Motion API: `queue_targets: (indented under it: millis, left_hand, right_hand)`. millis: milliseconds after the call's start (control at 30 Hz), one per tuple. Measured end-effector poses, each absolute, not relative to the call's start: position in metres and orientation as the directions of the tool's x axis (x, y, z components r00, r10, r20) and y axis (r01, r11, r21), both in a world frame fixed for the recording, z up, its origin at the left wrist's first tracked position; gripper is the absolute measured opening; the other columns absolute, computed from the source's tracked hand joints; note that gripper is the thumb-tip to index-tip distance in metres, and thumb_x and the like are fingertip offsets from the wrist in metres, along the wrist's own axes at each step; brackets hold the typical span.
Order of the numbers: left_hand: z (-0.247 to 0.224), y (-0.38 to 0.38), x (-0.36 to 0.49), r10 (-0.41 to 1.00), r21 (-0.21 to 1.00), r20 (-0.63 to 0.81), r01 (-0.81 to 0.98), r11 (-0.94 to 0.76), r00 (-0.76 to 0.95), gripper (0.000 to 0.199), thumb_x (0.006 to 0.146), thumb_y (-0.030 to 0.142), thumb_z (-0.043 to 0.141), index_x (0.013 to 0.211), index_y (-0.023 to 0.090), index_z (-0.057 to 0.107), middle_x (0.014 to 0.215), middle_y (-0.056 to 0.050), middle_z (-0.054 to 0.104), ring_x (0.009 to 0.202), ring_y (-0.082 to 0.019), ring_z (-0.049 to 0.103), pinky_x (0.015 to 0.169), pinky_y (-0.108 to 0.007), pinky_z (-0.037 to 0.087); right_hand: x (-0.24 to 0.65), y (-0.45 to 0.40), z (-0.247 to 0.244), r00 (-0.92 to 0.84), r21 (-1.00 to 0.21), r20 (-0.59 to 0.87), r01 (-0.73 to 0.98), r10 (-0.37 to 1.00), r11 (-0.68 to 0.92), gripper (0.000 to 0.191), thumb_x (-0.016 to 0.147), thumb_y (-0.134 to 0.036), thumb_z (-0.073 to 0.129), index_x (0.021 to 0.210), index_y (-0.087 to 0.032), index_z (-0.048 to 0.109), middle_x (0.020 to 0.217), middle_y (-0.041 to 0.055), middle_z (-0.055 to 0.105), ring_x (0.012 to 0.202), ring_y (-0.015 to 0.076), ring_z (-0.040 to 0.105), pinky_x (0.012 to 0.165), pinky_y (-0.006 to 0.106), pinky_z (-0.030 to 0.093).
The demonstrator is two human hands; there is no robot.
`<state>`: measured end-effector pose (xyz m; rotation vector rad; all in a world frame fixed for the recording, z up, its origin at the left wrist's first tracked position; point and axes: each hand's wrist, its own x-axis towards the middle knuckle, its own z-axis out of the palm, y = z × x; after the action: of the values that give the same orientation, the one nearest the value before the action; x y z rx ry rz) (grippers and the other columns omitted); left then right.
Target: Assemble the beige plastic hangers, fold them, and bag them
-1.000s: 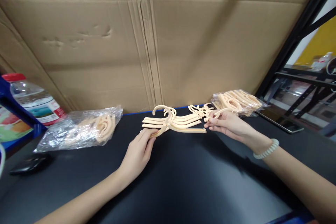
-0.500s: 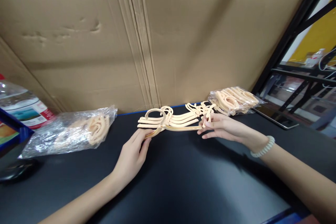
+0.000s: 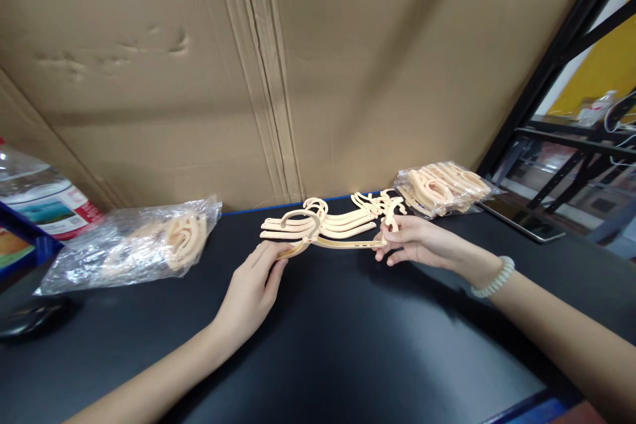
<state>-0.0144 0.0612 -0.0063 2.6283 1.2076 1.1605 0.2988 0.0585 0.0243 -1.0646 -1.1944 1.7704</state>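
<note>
A beige plastic clothes hanger is held level above the desk, its hook curving up at the middle. My left hand pinches the hanger's left arm between thumb and fingers. At the other end, my right hand grips a small beige hook piece against the tip of the right arm, where small slots show. Fingers partly hide that joint, so I cannot tell whether the two are locked together. Just behind lies a row of several matching hangers. A loose pile of small hook pieces is beyond my right hand.
Clear bags of beige hangers lie at left and right on the black desk. A tablet-like device, a dark mouse and a large bottle are near the sides. A cardboard wall stands behind.
The held hanger has tilted slightly, so its hook sits lower and the slots in its right arm now show. Both hands keep their grip, and the view has shifted a little.
</note>
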Motion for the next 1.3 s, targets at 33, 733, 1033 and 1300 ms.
queue_targets:
  millis: [33, 733, 1033, 1300]
  left_hand:
    - [-0.006, 0.061, -0.015, 0.659, 0.306, 0.622, 0.643, -0.702, 0.423, 0.019, 0.095, 0.022, 0.04, 0.103, 0.022, 0.057, 0.096, -0.005, 0.067, 0.089, -0.02, 0.065, 0.078, -0.032, 0.054]
    - [-0.006, 0.061, -0.014, 0.713, 0.396, 0.576, 0.626, -0.672, 0.4, 0.02, 0.096, 0.022, 0.041, 0.105, 0.019, 0.058, 0.093, -0.004, 0.065, 0.083, -0.017, 0.063, 0.075, -0.028, 0.051]
    - [-0.006, 0.06, -0.014, 0.728, 0.423, 0.561, 0.62, -0.661, 0.394, 0.021, 0.097, 0.021, 0.042, 0.108, 0.019, 0.059, 0.09, -0.003, 0.064, 0.078, -0.016, 0.061, 0.073, -0.027, 0.049]
    - [-0.011, 0.063, -0.017, 0.774, 0.492, 0.533, 0.62, -0.611, 0.341, 0.021, 0.096, 0.024, 0.042, 0.111, 0.02, 0.057, 0.103, -0.006, 0.065, 0.094, -0.02, 0.063, 0.084, -0.032, 0.05]
  right_hand:
    - [0.299, 0.059, 0.023, -0.385, -0.952, -0.217, -0.123, 0.897, -0.282, 0.03, 0.071, -0.029, 0.078, 0.078, -0.017, 0.052, 0.083, 0.0029, 0.067, 0.077, 0.0177, 0.069, 0.065, 0.028, 0.055]
    - [0.29, 0.055, 0.02, -0.218, -0.996, -0.007, -0.083, 0.976, -0.026, 0.032, 0.068, -0.032, 0.08, 0.079, -0.017, 0.053, 0.07, -0.001, 0.065, 0.064, 0.0146, 0.07, 0.065, 0.027, 0.059]
    - [0.286, 0.058, 0.012, -0.157, -0.977, -0.006, -0.21, 0.988, -0.04, 0.032, 0.067, -0.029, 0.082, 0.073, -0.017, 0.053, 0.071, 0.0003, 0.065, 0.067, 0.0167, 0.07, 0.062, 0.026, 0.058]
    - [0.31, 0.072, 0.016, -0.106, -0.946, 0.152, -0.303, 0.983, 0.114, 0.019, 0.078, -0.035, 0.073, 0.08, -0.016, 0.068, 0.075, 0.0004, 0.059, 0.063, 0.0088, 0.055, 0.05, 0.019, 0.049]
